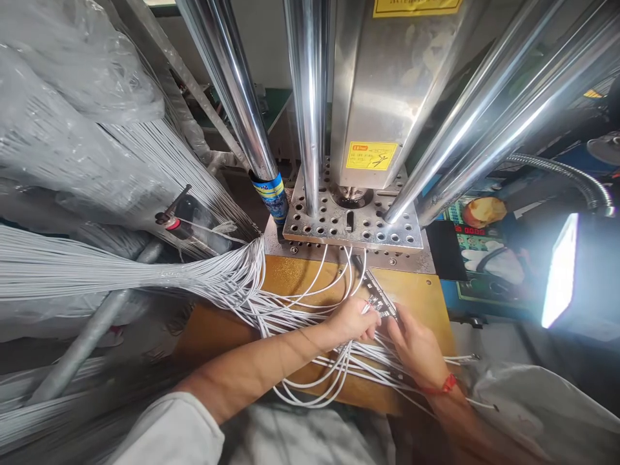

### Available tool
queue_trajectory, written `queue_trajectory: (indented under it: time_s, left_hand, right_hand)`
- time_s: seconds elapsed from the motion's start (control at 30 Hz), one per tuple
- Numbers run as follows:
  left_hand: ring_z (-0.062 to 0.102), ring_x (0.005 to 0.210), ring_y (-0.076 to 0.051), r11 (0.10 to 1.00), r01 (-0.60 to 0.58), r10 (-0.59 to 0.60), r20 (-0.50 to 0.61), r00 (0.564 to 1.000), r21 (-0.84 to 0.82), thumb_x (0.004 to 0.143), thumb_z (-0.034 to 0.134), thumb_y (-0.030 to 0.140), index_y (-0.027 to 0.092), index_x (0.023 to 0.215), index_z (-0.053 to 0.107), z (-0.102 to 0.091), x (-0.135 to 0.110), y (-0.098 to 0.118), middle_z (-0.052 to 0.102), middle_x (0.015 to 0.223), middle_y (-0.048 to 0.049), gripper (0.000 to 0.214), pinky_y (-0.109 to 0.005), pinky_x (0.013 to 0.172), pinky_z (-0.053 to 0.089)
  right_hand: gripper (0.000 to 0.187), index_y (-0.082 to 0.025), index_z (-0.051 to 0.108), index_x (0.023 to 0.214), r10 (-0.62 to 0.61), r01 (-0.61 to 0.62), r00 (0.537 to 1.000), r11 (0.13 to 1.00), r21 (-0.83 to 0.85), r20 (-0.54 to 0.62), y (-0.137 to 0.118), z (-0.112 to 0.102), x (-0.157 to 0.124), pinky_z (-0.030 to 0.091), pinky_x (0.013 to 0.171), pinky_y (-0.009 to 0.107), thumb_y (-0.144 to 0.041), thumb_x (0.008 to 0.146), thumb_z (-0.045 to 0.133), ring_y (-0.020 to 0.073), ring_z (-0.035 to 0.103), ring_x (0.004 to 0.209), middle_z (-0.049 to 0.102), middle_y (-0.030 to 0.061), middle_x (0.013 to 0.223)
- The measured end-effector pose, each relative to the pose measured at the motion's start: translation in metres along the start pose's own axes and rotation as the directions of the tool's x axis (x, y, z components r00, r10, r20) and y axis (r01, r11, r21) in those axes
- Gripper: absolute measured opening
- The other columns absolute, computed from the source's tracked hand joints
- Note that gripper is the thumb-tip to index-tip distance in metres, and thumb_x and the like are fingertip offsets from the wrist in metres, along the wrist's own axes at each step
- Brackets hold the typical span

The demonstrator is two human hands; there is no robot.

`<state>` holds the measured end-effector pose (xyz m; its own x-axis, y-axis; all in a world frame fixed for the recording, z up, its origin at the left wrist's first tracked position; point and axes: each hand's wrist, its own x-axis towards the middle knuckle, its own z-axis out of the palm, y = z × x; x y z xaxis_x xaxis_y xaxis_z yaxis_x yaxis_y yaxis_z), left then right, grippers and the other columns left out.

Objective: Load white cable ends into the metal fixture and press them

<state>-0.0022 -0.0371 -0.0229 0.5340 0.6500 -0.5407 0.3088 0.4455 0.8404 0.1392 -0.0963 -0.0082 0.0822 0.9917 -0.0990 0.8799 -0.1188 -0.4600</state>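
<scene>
White cables (pixel 290 307) run in a thick bundle from the left and fan out over the tan board. My left hand (pixel 356 321) is closed, fingers pinched around the ends of white cables, right at a slim dark metal fixture (pixel 382 292). That fixture lies slanted on the board, with small metal slots or parts along it. From the right, my right hand (pixel 419 342) grips its near end between thumb and fingers; the fingertips are partly hidden. A red bracelet (pixel 449 383) circles the right wrist. Several cables pass under both hands.
A steel press plate (pixel 353 236) with holes stands behind the board (pixel 285 271), between shiny columns (pixel 305 97). Cables go under its front edge. At right are a bright lamp (pixel 559 271), a control panel (pixel 472 258) and a bitten apple (pixel 484 212). Plastic-wrapped cable bundles (pixel 72 71) hang left.
</scene>
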Motion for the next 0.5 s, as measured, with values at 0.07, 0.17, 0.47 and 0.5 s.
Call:
queue_trajectory:
  time_s: [0.07,0.17,0.47,0.5]
  left_hand:
    - [0.041,0.036,-0.005,1.0,0.004,-0.004,-0.007,1.0,-0.001,0.072,0.044,0.019,0.013,0.066,0.055,0.001,0.0,-0.001,0.048,0.045,0.0032,0.014,-0.016,0.038,0.035]
    - [0.041,0.036,-0.004,1.0,-0.007,0.006,-0.015,1.0,-0.019,0.071,0.047,0.019,0.012,0.067,0.055,0.003,-0.001,-0.001,0.048,0.045,0.0034,0.012,-0.015,0.037,0.034]
    - [0.049,0.048,-0.008,0.991,-0.092,0.1,-0.076,0.992,0.102,0.081,0.038,0.033,0.014,0.077,0.053,-0.001,-0.006,0.012,0.054,0.06,-0.002,0.025,-0.021,0.046,0.041]
    - [0.049,0.051,-0.009,0.982,-0.129,0.148,-0.133,0.98,0.139,0.082,0.036,0.033,0.015,0.08,0.052,-0.004,-0.006,0.013,0.054,0.063,-0.0019,0.025,-0.021,0.049,0.041]
  right_hand:
    - [0.039,-0.012,0.053,0.107,0.013,-0.013,1.0,0.999,0.048,0.002,-0.002,-0.001,-0.001,0.042,0.059,0.025,-0.035,0.085,0.03,0.0162,0.059,0.064,0.063,0.0068,0.075]
    - [0.038,-0.012,0.054,0.104,-0.003,0.004,0.999,0.999,0.041,-0.042,-0.004,0.002,-0.002,0.042,0.058,0.024,-0.036,0.085,0.03,0.0166,0.059,0.064,0.063,0.0075,0.076]
    - [0.038,-0.017,0.052,0.111,0.047,-0.045,0.998,0.997,0.062,-0.03,-0.008,-0.006,-0.004,0.042,0.061,0.024,-0.035,0.086,0.03,0.017,0.061,0.072,0.065,0.0053,0.088]
    - [0.038,-0.018,0.053,0.109,0.063,-0.06,0.998,0.995,0.076,-0.028,-0.006,-0.007,-0.004,0.042,0.061,0.024,-0.035,0.086,0.03,0.0174,0.061,0.072,0.065,0.0048,0.087]
